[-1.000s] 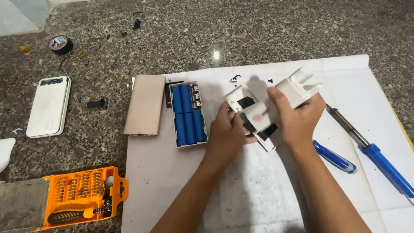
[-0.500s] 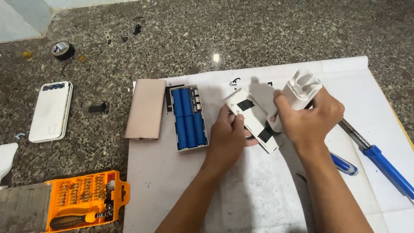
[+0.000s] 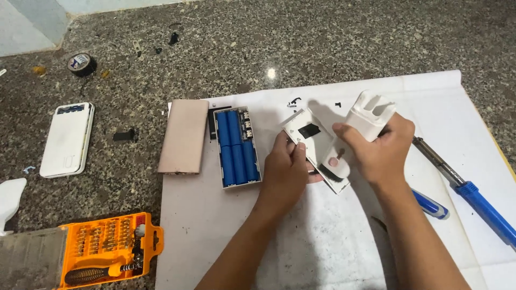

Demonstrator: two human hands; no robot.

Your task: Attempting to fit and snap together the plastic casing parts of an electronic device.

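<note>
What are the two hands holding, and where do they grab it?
The left hand grips the flat white panel at its near left edge. The right hand holds the white casing around its lower end.

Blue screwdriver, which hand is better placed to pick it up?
Right. The right hand sits just above the blue screwdriver, though it holds a white case. The left hand is farther away.

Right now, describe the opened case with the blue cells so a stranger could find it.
On the white paper sheet, look at its left edge, left of the left hand. The open white case lies beside a flat pink cover; it alone shows blue cylindrical cells.
</note>
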